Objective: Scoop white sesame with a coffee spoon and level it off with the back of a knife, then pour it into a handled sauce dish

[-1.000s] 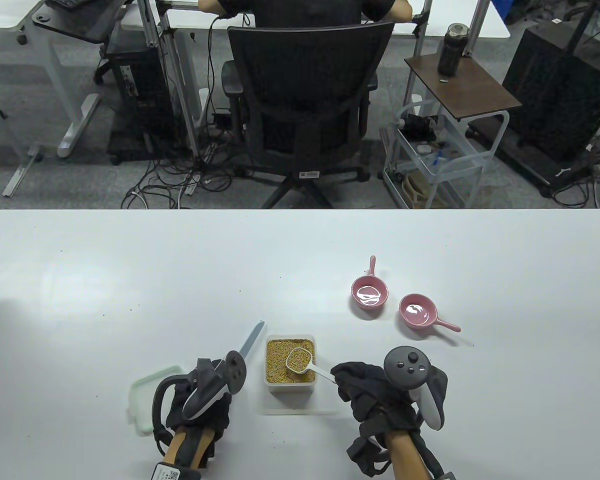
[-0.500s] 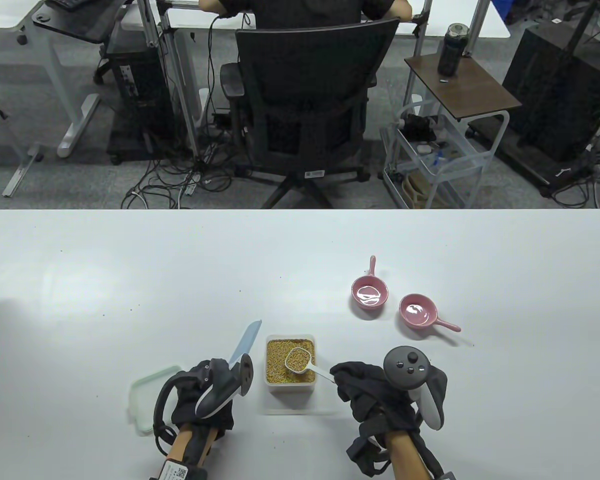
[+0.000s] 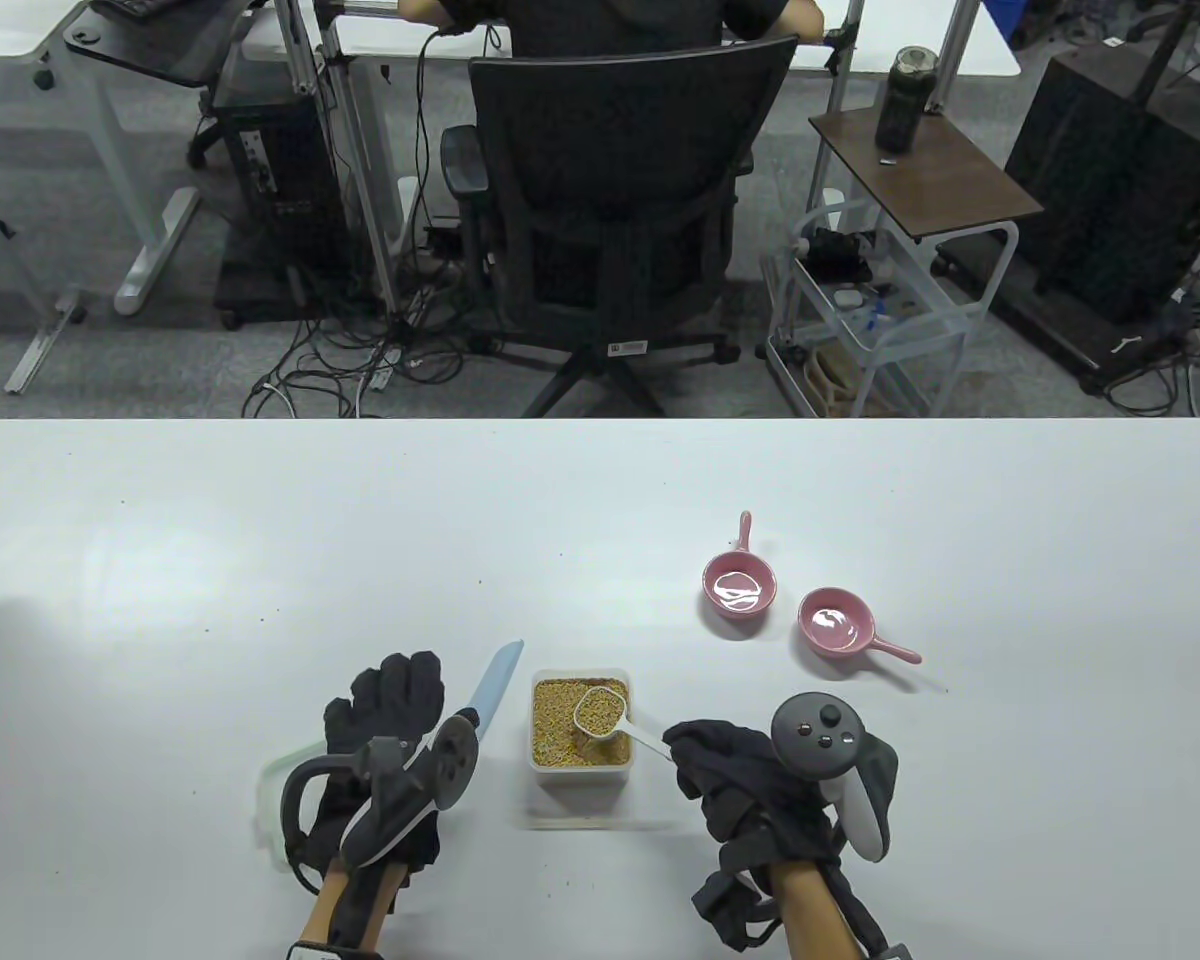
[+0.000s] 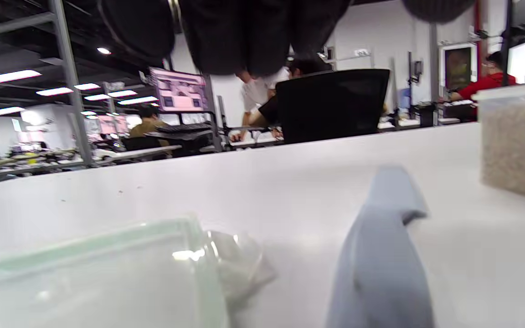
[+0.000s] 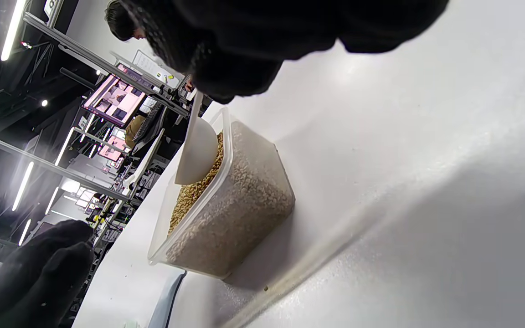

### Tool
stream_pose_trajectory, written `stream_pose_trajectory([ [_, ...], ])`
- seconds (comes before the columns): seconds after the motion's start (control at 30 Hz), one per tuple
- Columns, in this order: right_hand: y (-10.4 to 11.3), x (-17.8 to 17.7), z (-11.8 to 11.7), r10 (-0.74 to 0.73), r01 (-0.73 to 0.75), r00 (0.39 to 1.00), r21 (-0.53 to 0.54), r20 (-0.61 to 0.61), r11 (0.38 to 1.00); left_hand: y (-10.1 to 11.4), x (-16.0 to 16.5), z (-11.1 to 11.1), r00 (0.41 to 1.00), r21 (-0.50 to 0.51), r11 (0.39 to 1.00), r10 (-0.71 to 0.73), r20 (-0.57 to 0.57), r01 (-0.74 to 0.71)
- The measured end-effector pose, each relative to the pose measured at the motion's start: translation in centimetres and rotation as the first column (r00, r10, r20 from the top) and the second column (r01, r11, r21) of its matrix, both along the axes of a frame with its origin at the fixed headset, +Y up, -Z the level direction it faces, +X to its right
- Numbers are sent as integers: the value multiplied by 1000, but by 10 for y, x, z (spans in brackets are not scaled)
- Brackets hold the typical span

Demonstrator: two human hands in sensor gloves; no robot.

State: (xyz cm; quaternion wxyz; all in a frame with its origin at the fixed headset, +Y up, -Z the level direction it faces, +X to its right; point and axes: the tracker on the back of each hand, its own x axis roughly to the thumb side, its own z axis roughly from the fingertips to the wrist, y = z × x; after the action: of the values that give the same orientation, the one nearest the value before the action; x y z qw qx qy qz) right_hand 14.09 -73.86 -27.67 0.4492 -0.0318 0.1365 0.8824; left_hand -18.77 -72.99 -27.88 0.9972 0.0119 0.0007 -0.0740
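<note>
We are at the scooping step: our right hand (image 3: pixel 750 790) pinches the spoon (image 3: pixel 600 712), full of sesame, over the box (image 3: pixel 580 722). Our left hand (image 3: pixel 385 735) lies released beside the knife (image 3: pixel 492 690) on the worktop (image 3: pixel 260 550); next it must take it. Both pink dishes (image 3: pixel 738 585) look empty.

Beside the translucent plastic container (image 3: pixel 580 770) of grainy sesame (image 3: pixel 556 725): two glossy pink ceramic sauce dishes (image 3: pixel 738 588), a matt blue knife (image 3: pixel 493 690), on a smooth white surface (image 3: pixel 260 540).

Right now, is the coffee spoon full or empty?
Full: the coffee spoon holds a heap of sesame above the container.
</note>
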Motion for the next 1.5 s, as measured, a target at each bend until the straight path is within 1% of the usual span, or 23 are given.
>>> stream_pose_trajectory([
  [0.07,0,0,0,-8,8,1000,-2,2,1000,-6,-1,-1,999,-48,998,-52,-3,52],
  [0.13,0,1,0,-13,13,1000,-4,5,1000,-12,-1,-3,997,-74,994,-72,33,75],
  [0.27,0,4,0,-24,24,999,-7,24,1000,-19,-1,-6,997,-155,987,-21,69,32],
  [0.33,1,6,0,-46,46,999,-11,28,999,-18,0,-6,997,-157,987,-12,81,24],
  [0.47,5,13,-2,-107,108,992,-9,66,994,-16,0,-4,995,-124,992,1,102,11],
  [0.57,11,24,-5,-125,126,984,1,125,992,-16,-1,-5,995,-112,994,9,104,2],
  [0.67,17,44,-9,-143,142,970,21,199,990,-20,-3,-7,995,-141,990,5,100,9],
  [0.77,21,70,-13,-155,149,937,42,313,988,-22,-4,-9,995,-146,989,9,98,5],
  [0.87,23,96,-17,-143,140,901,38,409,989,-21,-6,-9,995,-136,991,18,95,-5],
  [0.93,22,110,-20,-114,109,875,38,471,993,-21,-6,-10,996,-135,991,16,92,-3],
  [1.03,16,127,-25,-55,64,834,3,548,998,-21,-5,-10,996,-141,990,12,92,1],
  [1.13,11,133,-29,42,-15,820,-52,571,999,-25,-4,-11,995,-154,988,15,103,1],
  [1.2,10,131,-31,118,-88,806,-80,580,993,-26,-3,-11,994,-158,988,15,105,2],
  [1.33,9,123,-38,275,-254,771,-118,575,960,-27,-2,-13,994,-163,987,11,104,6],
  [1.43,10,111,-42,384,-377,741,-132,551,917,-26,-2,-12,995,-168,986,9,103,8],
  [1.5,11,106,-43,430,-433,722,-131,542,892,-25,-3,-13,995,-168,986,13,100,4],
])
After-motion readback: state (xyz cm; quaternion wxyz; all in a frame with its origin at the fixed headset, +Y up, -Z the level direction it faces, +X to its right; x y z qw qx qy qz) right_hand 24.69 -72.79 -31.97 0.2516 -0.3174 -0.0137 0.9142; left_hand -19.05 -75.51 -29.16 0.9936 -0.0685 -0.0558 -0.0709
